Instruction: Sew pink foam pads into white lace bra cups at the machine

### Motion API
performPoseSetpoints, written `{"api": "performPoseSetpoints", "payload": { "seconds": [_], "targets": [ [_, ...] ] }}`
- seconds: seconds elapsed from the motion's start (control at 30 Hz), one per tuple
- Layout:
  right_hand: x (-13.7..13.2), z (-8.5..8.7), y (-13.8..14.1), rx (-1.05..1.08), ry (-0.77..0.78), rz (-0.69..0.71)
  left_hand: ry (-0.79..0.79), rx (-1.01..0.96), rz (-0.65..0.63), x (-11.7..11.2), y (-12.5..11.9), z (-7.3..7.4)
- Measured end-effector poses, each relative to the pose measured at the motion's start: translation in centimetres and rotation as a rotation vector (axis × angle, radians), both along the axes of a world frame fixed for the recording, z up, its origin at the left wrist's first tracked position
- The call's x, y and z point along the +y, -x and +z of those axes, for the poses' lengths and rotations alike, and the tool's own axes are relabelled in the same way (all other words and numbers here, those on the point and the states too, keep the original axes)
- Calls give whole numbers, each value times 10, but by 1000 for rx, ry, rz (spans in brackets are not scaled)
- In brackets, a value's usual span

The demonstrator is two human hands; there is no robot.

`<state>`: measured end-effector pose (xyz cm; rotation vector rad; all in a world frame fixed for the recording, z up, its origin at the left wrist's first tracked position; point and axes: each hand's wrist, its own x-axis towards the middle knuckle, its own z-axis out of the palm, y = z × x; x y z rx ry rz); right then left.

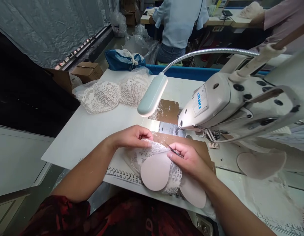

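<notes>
My left hand (134, 137) pinches the upper edge of a white lace bra (155, 170) between thumb and fingers. The bra lies at the table's front edge, with its smooth pale cup linings facing up. My right hand (186, 157) is closed on small dark scissors (174, 150), whose pointed tip reaches left over the lace edge. That hand also rests against the bra's right part; whether its fingers grip the fabric I cannot tell. Just beyond both hands is the needle area of a white sewing machine (208, 98).
A lamp (153, 95) on a bendable metal neck hangs above the table. Two lace cups (101, 96) lie at the back left, and another pale cup piece (261, 164) at the right. A printed ruler (124, 176) runs along the front edge. Co-workers (180, 26) sit beyond.
</notes>
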<state>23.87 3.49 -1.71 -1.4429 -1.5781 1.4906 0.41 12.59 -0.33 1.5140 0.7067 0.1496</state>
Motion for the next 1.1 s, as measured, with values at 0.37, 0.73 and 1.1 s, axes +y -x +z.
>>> {"api": "performPoseSetpoints", "payload": {
  "seconds": [0.37,0.73,1.1],
  "targets": [
    [1,-4,0,34,-15,1,-55,-95,52,-12,-12,-7],
    [1,-5,0,-21,-44,-25,-60,-32,66,-9,-3,-5],
    [0,-6,0,43,-23,-33,-237,27,56,-18,-16,-1]
  ]
}}
